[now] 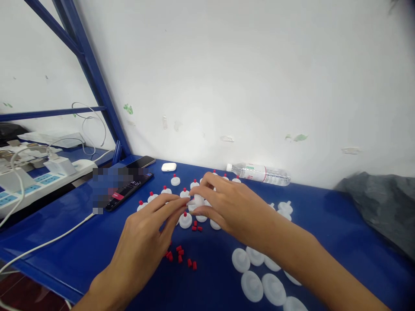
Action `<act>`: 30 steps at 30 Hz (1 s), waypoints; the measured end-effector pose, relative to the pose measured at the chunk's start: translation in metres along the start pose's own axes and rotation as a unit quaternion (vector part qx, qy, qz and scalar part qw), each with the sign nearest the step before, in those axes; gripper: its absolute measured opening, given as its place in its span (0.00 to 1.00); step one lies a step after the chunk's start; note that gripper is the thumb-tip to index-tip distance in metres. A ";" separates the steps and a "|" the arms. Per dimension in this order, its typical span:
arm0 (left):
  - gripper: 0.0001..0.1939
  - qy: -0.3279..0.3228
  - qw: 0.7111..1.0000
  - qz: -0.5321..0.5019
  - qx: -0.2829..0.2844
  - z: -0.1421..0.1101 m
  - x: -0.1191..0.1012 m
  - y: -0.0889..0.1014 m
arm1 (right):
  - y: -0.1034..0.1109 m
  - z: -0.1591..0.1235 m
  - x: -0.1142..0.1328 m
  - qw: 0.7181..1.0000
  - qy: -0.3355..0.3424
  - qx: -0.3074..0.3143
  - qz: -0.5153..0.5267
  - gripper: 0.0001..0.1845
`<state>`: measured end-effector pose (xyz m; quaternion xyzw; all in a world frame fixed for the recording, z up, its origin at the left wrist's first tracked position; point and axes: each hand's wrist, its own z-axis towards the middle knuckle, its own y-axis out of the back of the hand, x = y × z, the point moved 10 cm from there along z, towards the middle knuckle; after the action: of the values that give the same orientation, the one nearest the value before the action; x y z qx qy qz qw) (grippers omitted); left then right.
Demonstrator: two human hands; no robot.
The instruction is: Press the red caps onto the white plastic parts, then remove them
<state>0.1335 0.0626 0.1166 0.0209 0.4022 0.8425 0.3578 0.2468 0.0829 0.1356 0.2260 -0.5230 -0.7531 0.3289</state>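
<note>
In the middle of the blue table, my right hand (pixel 223 203) pinches a white cap with a nozzle (pixel 198 200) between thumb and fingers. The nozzle points left, to the fingertips of my left hand (pixel 145 229). Those fingers are pressed together at its tip, and what they hold is hidden. Around and beyond my hands stand several white caps with red tips (pixel 185 220). Loose red tips (pixel 180 251) lie in front, beside my left hand, with a few more red tips (pixel 194 226) below the held cap. White caps without red tips (pixel 252 286) lie under and beside my right forearm.
A clear plastic bottle (pixel 259 172) lies along the wall. A white earphone case (pixel 169 167) and two phones (pixel 129 190) are at the back left. Farther left are a power strip (pixel 48 183) and white cables. A dark plastic bag (pixel 382 207) sits at the right.
</note>
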 end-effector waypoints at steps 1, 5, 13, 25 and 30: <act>0.10 0.008 1.000 -0.001 0.002 0.000 0.001 0.000 | 0.001 0.000 -0.002 1.000 -0.006 -0.004 0.014 0.14; 0.10 0.029 0.999 -0.001 -0.015 -0.001 0.004 0.006 | 0.000 0.000 -0.005 0.993 -0.028 0.016 0.116 0.15; 0.08 0.023 0.999 -0.007 -0.034 0.001 0.005 0.011 | 0.005 0.004 -0.006 0.969 -0.067 -0.004 0.237 0.19; 0.14 0.092 0.990 -0.104 0.015 0.001 0.007 0.014 | 0.015 0.002 0.009 0.966 -0.024 -0.030 0.256 0.12; 0.18 0.131 0.976 -0.159 0.068 0.001 0.015 0.004 | 0.012 0.001 0.013 0.965 0.007 -0.038 0.260 0.17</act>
<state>0.1204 0.0705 0.1164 -0.1297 0.5004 0.7409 0.4288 0.2403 0.0708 0.1468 0.0745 -0.5322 -0.6596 0.5255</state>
